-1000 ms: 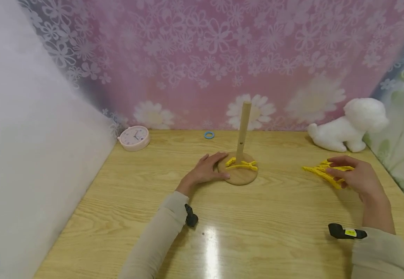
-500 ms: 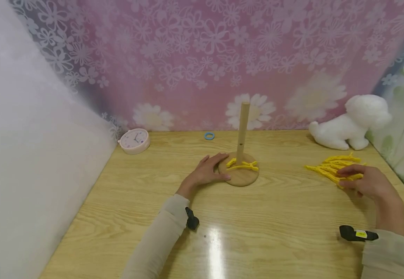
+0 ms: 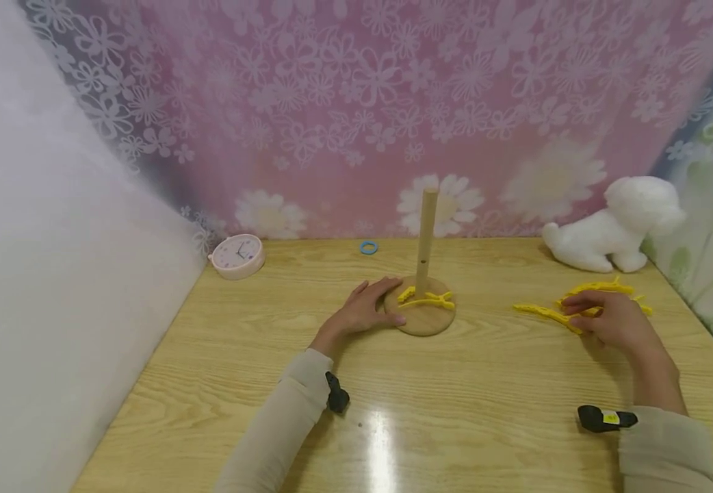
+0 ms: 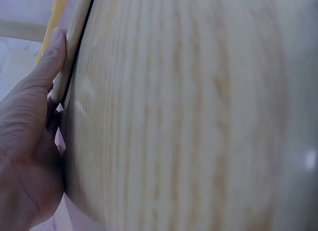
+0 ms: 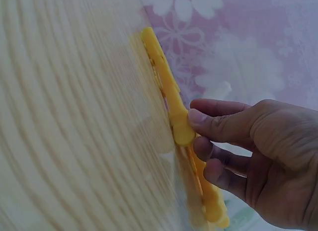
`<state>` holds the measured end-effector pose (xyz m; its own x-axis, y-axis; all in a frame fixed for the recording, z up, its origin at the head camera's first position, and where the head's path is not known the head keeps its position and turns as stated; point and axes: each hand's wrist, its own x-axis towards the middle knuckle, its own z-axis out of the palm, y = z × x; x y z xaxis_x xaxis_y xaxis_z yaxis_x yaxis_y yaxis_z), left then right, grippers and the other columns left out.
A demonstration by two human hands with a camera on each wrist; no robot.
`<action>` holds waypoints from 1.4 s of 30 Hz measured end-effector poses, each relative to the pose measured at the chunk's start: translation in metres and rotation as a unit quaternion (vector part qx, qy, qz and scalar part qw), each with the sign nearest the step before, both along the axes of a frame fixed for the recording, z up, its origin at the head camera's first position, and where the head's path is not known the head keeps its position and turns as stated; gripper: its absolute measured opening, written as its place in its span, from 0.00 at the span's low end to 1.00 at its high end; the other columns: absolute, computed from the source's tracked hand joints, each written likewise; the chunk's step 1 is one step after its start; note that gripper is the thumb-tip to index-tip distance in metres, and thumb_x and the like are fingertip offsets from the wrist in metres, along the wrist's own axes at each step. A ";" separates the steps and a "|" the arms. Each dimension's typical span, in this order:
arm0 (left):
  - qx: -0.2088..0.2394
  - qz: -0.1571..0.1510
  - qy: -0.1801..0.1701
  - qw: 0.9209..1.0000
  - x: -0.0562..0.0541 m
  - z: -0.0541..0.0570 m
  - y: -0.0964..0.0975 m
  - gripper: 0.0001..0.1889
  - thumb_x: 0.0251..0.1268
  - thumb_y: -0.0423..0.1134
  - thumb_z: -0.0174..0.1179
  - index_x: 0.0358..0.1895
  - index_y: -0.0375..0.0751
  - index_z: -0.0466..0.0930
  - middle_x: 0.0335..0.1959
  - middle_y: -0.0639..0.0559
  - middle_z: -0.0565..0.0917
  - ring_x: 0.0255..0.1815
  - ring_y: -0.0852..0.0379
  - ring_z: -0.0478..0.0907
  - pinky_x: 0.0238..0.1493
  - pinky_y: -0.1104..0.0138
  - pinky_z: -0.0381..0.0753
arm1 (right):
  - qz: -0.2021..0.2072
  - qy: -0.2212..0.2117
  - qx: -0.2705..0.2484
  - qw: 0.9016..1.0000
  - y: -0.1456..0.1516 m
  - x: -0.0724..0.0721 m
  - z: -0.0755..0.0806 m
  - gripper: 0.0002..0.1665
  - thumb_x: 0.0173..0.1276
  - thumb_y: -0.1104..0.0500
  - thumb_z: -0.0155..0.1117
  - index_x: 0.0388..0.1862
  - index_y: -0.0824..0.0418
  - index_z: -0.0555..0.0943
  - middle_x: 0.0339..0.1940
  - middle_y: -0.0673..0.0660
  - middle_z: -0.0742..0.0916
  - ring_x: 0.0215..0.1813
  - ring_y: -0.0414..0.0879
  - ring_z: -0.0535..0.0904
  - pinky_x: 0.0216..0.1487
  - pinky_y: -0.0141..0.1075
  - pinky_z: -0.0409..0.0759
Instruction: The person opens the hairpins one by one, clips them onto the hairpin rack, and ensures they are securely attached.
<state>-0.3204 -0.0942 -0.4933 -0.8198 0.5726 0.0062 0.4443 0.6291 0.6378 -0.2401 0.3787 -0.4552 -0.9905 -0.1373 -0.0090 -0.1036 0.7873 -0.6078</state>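
A round wooden base carries an upright wooden post. My left hand grips the base's left rim, thumb on top and fingers round the far side; in the left wrist view the thumb lies along the edge. Slim yellow plastic pieces, one forked, lie on the base by the post. To the right, my right hand pinches a long yellow plastic piece between thumb and forefinger, its rounded end at the thumb. Other yellow pieces lie behind, partly hidden by the hand.
On the wood-grain table, a pink clock stands at the back left and a blue ring at the back middle. A white plush dog sits at the back right. A flowered cloth hangs behind.
My right hand went right over the yellow pile, then came back left with one piece pinched, pulling it apart from the others. The left hand keeps its hold on the base.
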 end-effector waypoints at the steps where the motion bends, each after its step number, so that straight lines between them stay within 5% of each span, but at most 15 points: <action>1: -0.002 0.001 -0.002 1.000 0.000 0.000 0.000 0.48 0.65 0.64 0.68 0.84 0.58 0.56 0.84 0.55 0.58 0.85 0.57 0.49 0.84 0.59 0.32 | 0.003 0.003 -0.004 1.000 -0.003 -0.001 -0.001 0.21 0.72 0.64 0.70 0.61 0.71 0.82 0.52 0.70 0.88 0.29 0.39 0.77 0.25 0.34 0.78; 12: -0.004 -0.002 -0.008 1.000 0.001 -0.002 -0.003 0.47 0.66 0.63 0.67 0.84 0.58 0.56 0.85 0.56 0.56 0.85 0.57 0.48 0.84 0.59 0.31 | 0.003 -0.017 0.003 1.000 -0.007 -0.001 -0.002 0.32 0.71 0.51 0.74 0.65 0.69 0.79 0.60 0.74 0.82 0.37 0.46 0.79 0.30 0.34 0.80; 16: -0.004 -0.005 -0.006 1.000 0.000 -0.003 -0.003 0.47 0.67 0.63 0.67 0.84 0.57 0.55 0.85 0.55 0.56 0.86 0.57 0.48 0.84 0.59 0.31 | 0.021 -0.021 0.025 0.999 -0.005 -0.001 -0.002 0.32 0.66 0.53 0.78 0.62 0.70 0.81 0.61 0.75 0.81 0.42 0.51 0.78 0.31 0.34 0.79; 21: -0.007 -0.007 -0.004 1.000 0.000 -0.004 -0.003 0.47 0.67 0.63 0.67 0.85 0.57 0.55 0.85 0.54 0.56 0.86 0.56 0.48 0.85 0.58 0.32 | 0.018 -0.013 0.034 0.999 -0.006 -0.001 -0.003 0.28 0.65 0.58 0.78 0.58 0.71 0.82 0.60 0.76 0.81 0.36 0.48 0.76 0.29 0.35 0.77; 26: -0.007 -0.008 -0.006 1.000 0.000 -0.004 -0.002 0.47 0.67 0.62 0.68 0.84 0.57 0.56 0.85 0.54 0.56 0.86 0.56 0.49 0.85 0.58 0.32 | 0.024 -0.039 -0.026 0.999 -0.010 0.001 -0.003 0.27 0.73 0.59 0.71 0.63 0.72 0.75 0.50 0.72 0.84 0.32 0.46 0.79 0.28 0.36 0.78; 31: -0.010 -0.006 -0.006 1.000 0.001 -0.003 -0.001 0.47 0.67 0.63 0.67 0.84 0.56 0.56 0.85 0.54 0.57 0.85 0.56 0.49 0.85 0.58 0.32 | 0.047 -0.046 -0.096 0.993 -0.019 0.000 -0.006 0.25 0.78 0.67 0.59 0.69 0.73 0.69 0.56 0.74 0.79 0.30 0.46 0.81 0.26 0.36 0.78; 37: -0.008 -0.002 -0.003 1.000 0.002 -0.002 -0.001 0.47 0.67 0.62 0.68 0.84 0.56 0.56 0.85 0.53 0.57 0.86 0.56 0.49 0.85 0.57 0.32 | 0.024 -0.023 -0.077 0.996 -0.032 -0.006 -0.010 0.21 0.77 0.71 0.54 0.67 0.73 0.72 0.37 0.66 0.85 0.27 0.44 0.79 0.25 0.34 0.78; 42: 0.000 -0.007 0.008 1.000 0.001 0.002 0.002 0.47 0.67 0.61 0.68 0.84 0.54 0.57 0.84 0.52 0.58 0.85 0.55 0.50 0.85 0.56 0.34 | 0.023 -0.028 -0.131 0.991 -0.040 -0.009 -0.005 0.22 0.83 0.68 0.50 0.72 0.74 0.67 0.29 0.65 0.86 0.26 0.49 0.81 0.24 0.37 0.80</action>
